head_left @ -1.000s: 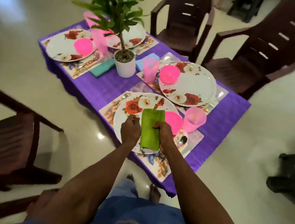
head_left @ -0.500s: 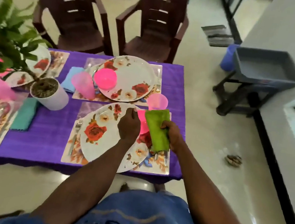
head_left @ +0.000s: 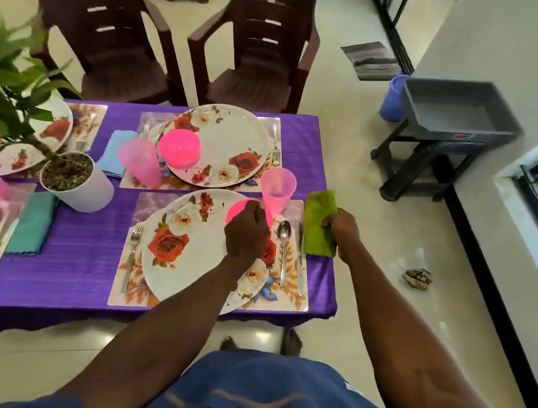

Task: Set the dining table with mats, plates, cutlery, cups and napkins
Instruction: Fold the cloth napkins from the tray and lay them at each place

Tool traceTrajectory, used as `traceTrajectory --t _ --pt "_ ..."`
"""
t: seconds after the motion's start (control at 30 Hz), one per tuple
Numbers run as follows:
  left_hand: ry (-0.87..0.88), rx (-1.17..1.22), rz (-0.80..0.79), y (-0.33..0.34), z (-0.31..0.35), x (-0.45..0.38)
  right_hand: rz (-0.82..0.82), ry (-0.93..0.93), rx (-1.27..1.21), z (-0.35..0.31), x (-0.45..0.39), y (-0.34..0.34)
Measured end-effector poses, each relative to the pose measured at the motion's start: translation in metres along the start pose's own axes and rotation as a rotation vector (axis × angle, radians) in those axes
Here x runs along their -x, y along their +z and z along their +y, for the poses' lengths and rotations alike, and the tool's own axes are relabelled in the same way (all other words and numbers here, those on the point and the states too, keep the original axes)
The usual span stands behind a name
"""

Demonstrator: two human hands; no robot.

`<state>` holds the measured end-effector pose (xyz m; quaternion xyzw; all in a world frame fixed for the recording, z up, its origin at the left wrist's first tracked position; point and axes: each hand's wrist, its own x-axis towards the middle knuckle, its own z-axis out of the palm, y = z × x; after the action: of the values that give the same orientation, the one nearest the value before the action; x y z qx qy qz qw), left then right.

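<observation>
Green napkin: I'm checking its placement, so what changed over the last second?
The right hand carried the green napkin off the near plate rightward, to beside the knife at the table edge. It still grips it. The left hand stayed over the plate.

head view, looking down (steeply) at near table (head_left: 84,281) corner

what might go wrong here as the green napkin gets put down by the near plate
The right hand holds the green napkin at the table's right edge, partly past the purple tablecloth; released there, it might slide to the floor. The left hand sits close to the pink bowl and the pink cup; a careless move might tip the cup.
</observation>
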<state>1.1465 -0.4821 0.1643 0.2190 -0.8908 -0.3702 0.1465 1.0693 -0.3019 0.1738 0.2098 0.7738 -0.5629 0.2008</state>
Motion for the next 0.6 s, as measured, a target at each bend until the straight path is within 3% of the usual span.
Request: traceTrajectory --t 0.4,0.6 --pt "0.008 -0.048 0.003 0.011 0.015 0.001 -0.003 -0.06 0.14 0.021 -0.045 0.01" --pt "-0.015 -0.079 -0.013 0.015 0.018 -0.001 0.124 -0.12 0.145 0.029 -0.056 0.007"
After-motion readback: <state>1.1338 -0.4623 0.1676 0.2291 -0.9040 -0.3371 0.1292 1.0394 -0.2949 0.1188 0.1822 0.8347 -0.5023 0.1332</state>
